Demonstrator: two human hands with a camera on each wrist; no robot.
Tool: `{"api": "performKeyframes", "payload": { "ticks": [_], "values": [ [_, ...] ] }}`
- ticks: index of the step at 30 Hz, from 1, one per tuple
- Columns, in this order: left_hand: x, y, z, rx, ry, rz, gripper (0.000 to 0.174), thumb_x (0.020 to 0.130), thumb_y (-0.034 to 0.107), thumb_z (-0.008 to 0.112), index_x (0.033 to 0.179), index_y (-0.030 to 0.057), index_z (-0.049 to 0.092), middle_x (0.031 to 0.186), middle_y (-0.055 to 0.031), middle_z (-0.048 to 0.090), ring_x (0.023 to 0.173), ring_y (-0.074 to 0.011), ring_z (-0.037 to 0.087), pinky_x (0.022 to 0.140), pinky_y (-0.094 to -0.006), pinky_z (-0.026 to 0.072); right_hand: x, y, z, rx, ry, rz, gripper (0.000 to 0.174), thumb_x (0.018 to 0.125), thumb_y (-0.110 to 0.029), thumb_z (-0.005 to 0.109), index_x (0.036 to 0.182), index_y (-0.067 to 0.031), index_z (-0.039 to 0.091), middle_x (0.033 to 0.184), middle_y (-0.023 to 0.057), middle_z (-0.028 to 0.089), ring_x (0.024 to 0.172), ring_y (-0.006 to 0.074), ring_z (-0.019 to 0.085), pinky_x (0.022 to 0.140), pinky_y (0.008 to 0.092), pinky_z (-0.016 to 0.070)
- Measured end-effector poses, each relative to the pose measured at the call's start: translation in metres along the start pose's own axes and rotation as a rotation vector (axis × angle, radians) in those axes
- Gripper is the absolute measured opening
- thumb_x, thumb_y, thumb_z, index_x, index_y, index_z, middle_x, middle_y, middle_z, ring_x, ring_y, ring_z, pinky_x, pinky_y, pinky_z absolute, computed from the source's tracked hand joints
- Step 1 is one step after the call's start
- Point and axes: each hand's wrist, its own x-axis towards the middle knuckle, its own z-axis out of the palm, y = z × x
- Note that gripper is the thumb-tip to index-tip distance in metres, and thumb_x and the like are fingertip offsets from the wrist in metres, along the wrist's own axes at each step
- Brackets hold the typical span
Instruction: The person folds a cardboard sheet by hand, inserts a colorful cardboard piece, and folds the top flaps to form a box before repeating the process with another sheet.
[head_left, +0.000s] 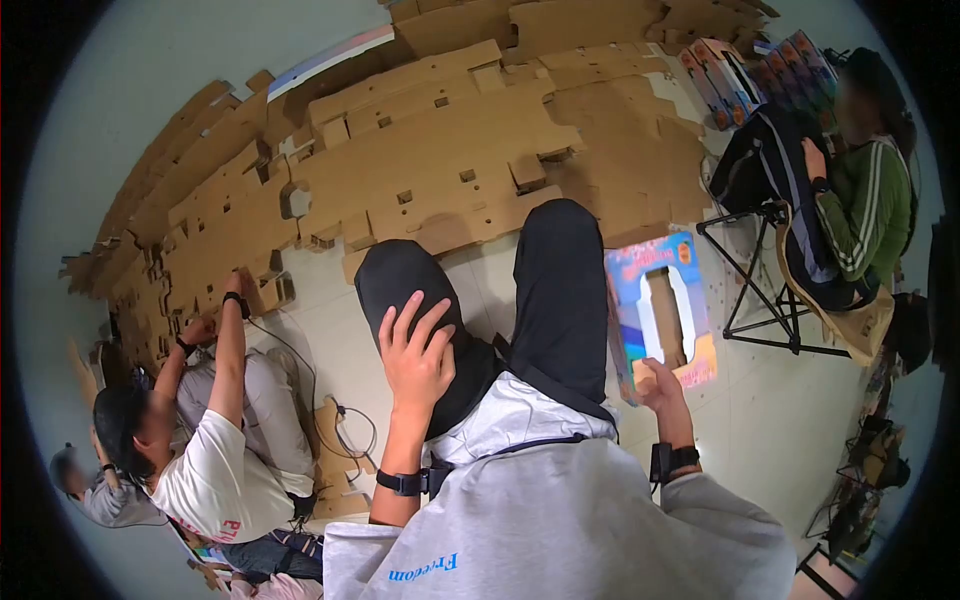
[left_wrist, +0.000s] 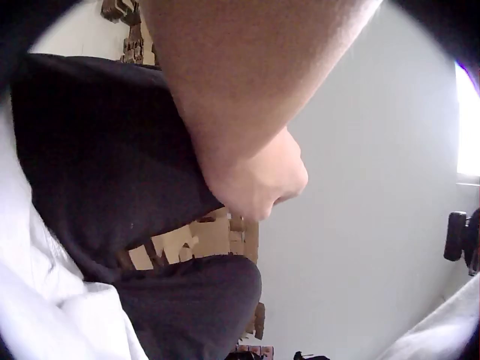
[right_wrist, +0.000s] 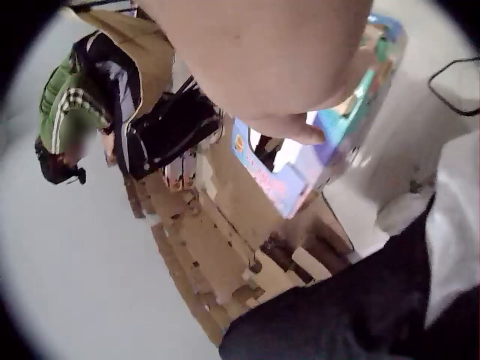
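Observation:
I sit with both knees drawn up in black trousers. My left hand (head_left: 415, 352) rests flat on my left knee (head_left: 400, 285), fingers straight and holding nothing; in the left wrist view only its heel (left_wrist: 259, 176) shows against the dark trouser cloth. My right hand (head_left: 655, 385) grips the bottom corner of a colourful blue and orange toy box (head_left: 660, 310) with a tall cut-out window, held upright beside my right knee (head_left: 560, 270). In the right wrist view the box (right_wrist: 300, 176) shows beyond my palm.
Flat die-cut brown cardboard sheets (head_left: 440, 150) cover the floor ahead. A person in a white shirt (head_left: 215, 470) works on cardboard at the left. Another person in a green jacket (head_left: 860, 215) sits on a folding stool (head_left: 770, 290) at the right. More printed boxes (head_left: 735, 75) stand behind.

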Motion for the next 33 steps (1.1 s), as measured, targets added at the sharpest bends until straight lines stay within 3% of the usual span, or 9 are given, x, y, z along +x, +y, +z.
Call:
{"api": "performKeyframes", "payload": {
  "ticks": [1,3,5,7,10,16,26,30,33],
  "values": [
    [0.000,0.003,0.001,0.000,-0.003,-0.003,0.013,0.078,0.006,0.073,0.088,0.0135,0.075,0.133,0.0040,0.072,0.143,-0.0261,0.053,0.121,-0.0512,0.0345,0.023,-0.001,-0.015,-0.103,-0.084,-0.064,0.042,0.081,-0.010,0.081,0.119,-0.0030,0.064,0.110,0.0168,0.069,0.105,0.0261,0.069,0.079,0.0383,0.0613],
    [-0.001,0.005,0.001,0.002,-0.007,-0.007,0.013,0.078,0.006,0.073,0.089,0.0131,0.075,0.133,0.0037,0.072,0.142,-0.0264,0.054,0.121,-0.0515,0.0346,0.077,-0.013,-0.040,-0.893,0.523,-0.643,0.040,0.081,-0.010,0.079,0.115,0.0069,0.066,0.109,0.0158,0.074,0.097,0.0273,0.072,0.085,0.0367,0.0590],
    [-0.002,0.003,0.003,0.008,0.000,-0.011,0.013,0.079,0.006,0.073,0.089,0.0130,0.075,0.133,0.0035,0.072,0.142,-0.0267,0.054,0.121,-0.0517,0.0347,0.094,-0.024,-0.032,-0.737,0.175,-0.934,0.061,0.082,-0.023,0.083,0.128,0.0107,0.062,0.115,0.0193,0.073,0.104,0.0282,0.071,0.094,0.0390,0.0569],
    [-0.002,0.004,0.002,0.016,0.003,-0.009,0.012,0.079,0.006,0.073,0.089,0.0129,0.075,0.132,0.0034,0.072,0.142,-0.0269,0.054,0.121,-0.0518,0.0345,0.096,-0.037,0.001,-0.844,0.020,-0.766,0.088,0.078,-0.038,0.089,0.144,0.0088,0.053,0.128,0.0270,0.067,0.121,0.0351,0.066,0.108,0.0443,0.0496],
    [-0.005,0.002,0.001,-0.005,0.003,-0.010,0.014,0.079,0.004,0.072,0.089,0.0126,0.076,0.133,0.0023,0.072,0.143,-0.0286,0.053,0.123,-0.0516,0.0319,0.106,-0.027,0.043,-1.371,0.263,-0.852,0.112,0.076,-0.047,0.092,0.160,0.0025,0.036,0.143,0.0328,0.057,0.136,0.0424,0.056,0.116,0.0491,0.0420],
    [-0.005,-0.001,-0.002,-0.015,-0.016,-0.026,0.014,0.079,0.003,0.071,0.088,0.0128,0.076,0.132,0.0018,0.072,0.144,-0.0293,0.052,0.124,-0.0514,0.0306,0.100,-0.027,0.088,-1.485,0.441,-0.659,0.132,0.072,-0.041,0.094,0.167,-0.0090,0.008,0.145,0.0338,0.055,0.139,0.0473,0.051,0.116,0.0522,0.0423],
    [-0.003,-0.002,-0.003,0.037,0.010,-0.039,0.016,0.077,0.004,0.073,0.090,0.0136,0.075,0.131,0.0035,0.072,0.143,-0.0282,0.052,0.123,-0.0529,0.0325,0.020,-0.010,-0.017,-1.614,0.310,-0.933,0.123,0.060,-0.027,0.096,0.159,-0.0097,0.026,0.128,0.0245,0.064,0.123,0.0449,0.062,0.101,0.0529,0.0532],
    [0.001,0.000,-0.005,0.030,0.005,-0.032,0.015,0.077,0.004,0.073,0.089,0.0133,0.075,0.131,0.0032,0.072,0.142,-0.0285,0.053,0.123,-0.0529,0.0326,0.053,0.025,-0.051,-1.554,0.154,-0.759,0.120,0.060,-0.031,0.095,0.158,-0.0092,0.028,0.137,0.0261,0.057,0.131,0.0495,0.054,0.108,0.0601,0.0447],
    [0.003,0.000,-0.004,0.027,0.004,-0.037,0.016,0.077,0.004,0.072,0.089,0.0131,0.075,0.131,0.0031,0.072,0.142,-0.0285,0.053,0.122,-0.0529,0.0328,0.037,0.030,-0.030,-1.546,0.383,-0.723,0.122,0.062,-0.032,0.096,0.161,-0.0094,0.028,0.141,0.0295,0.052,0.134,0.0494,0.051,0.110,0.0570,0.0451]
  ]
}}
